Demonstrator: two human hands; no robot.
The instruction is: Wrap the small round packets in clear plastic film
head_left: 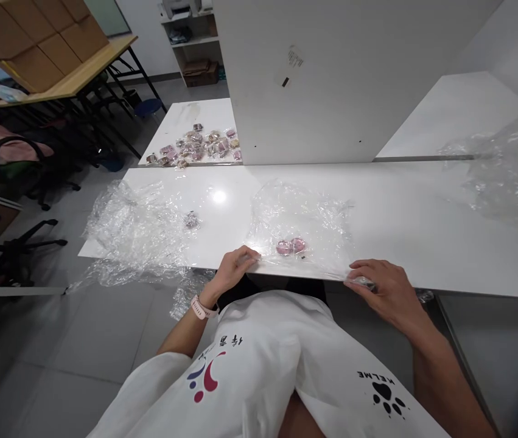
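Observation:
A sheet of clear plastic film (pixel 304 213) lies spread on the white table in front of me. Two small pink round pieces (pixel 291 246) sit side by side near its front edge. My left hand (pixel 237 267) pinches the film's near left corner between thumb and fingers. At the near right corner, my right hand (pixel 380 287) is closed on the film's edge. A small shiny dark thing shows between its fingers, too unclear to name. To the left, a single small wrapped piece (pixel 190 219) lies beside a crumpled heap of clear film (pixel 135 231).
Several small wrapped pieces (pixel 195 145) are gathered on the far table section, left of an upright white panel (pixel 322 103). More clear film (pixel 514 164) lies at the right. Cardboard boxes (pixel 39 42) stand on a wooden table, with a seated person's pink sleeve nearby.

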